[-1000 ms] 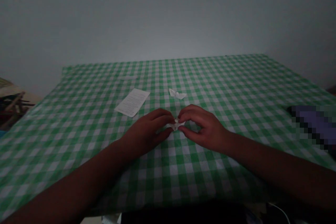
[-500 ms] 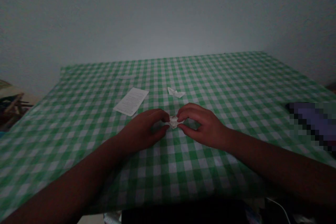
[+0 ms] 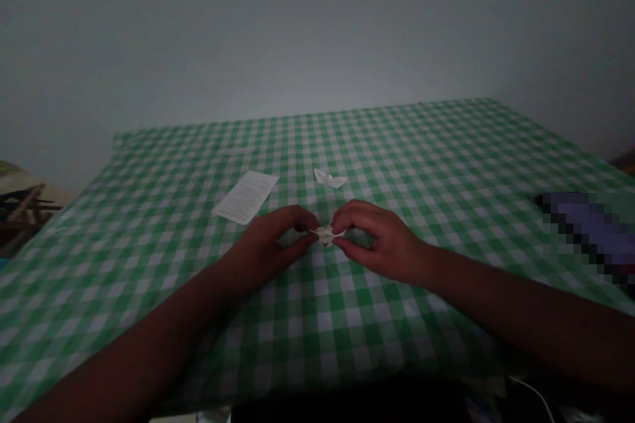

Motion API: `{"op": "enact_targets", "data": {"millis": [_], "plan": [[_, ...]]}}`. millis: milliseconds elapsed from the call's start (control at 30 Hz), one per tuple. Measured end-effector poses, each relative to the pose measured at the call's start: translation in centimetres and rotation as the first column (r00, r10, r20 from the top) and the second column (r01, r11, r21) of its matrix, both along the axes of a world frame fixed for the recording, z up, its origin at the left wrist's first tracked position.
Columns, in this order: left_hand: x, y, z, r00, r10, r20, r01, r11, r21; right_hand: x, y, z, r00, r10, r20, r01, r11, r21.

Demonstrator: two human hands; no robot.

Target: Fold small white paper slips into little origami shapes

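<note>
Left hand (image 3: 265, 244) and right hand (image 3: 381, 241) pinch a small folded paper (image 3: 326, 234) between their fingertips, over a green gingham tablecloth (image 3: 446, 344). Beyond the grip lie a paper scrap (image 3: 330, 178) and a printed sheet (image 3: 245, 197).

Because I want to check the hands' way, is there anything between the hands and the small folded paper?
Nothing visible stands there. The left hand and right hand both pinch the folded paper directly. The printed sheet and paper piece lie farther off, beyond the hands.
</note>
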State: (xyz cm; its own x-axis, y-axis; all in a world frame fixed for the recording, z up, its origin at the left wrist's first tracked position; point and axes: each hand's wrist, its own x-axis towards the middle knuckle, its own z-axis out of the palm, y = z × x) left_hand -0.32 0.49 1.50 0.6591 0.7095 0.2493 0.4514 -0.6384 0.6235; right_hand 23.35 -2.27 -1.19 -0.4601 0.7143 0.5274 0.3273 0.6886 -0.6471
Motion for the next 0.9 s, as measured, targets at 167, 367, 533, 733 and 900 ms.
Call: {"op": "enact_targets", "data": {"millis": [167, 367, 533, 733, 900], "plan": [[0.11, -0.09, 0.13, 0.997, 0.068, -0.037, -0.069, 0.997, -0.036, -0.02, -0.03, 0.18, 1.000, -0.016, -0.018, 0.015, 1.000, -0.006], [0.16, -0.17, 0.27, 0.995, 0.083, -0.047, -0.085, 0.996, -0.028, 0.00, -0.15, 0.23, 0.999, -0.048, -0.016, 0.047, 0.998, -0.039], [0.22, -0.25, 0.36, 0.990, 0.131, -0.055, -0.131, 0.991, 0.005, -0.03, -0.28, 0.21, 0.994, -0.099, -0.045, 0.092, 0.987, -0.132], [0.24, -0.43, 0.40, 0.984, 0.175, -0.029, -0.174, 0.984, 0.036, -0.04, -0.17, 0.03, 0.981, -0.160, -0.106, 0.128, 0.956, -0.262], [0.05, -0.51, 0.14, 0.983, 0.183, 0.008, -0.183, 0.982, 0.053, -0.07, -0.10, 0.06, 0.970, -0.198, -0.143, 0.151, 0.947, -0.283]]}}
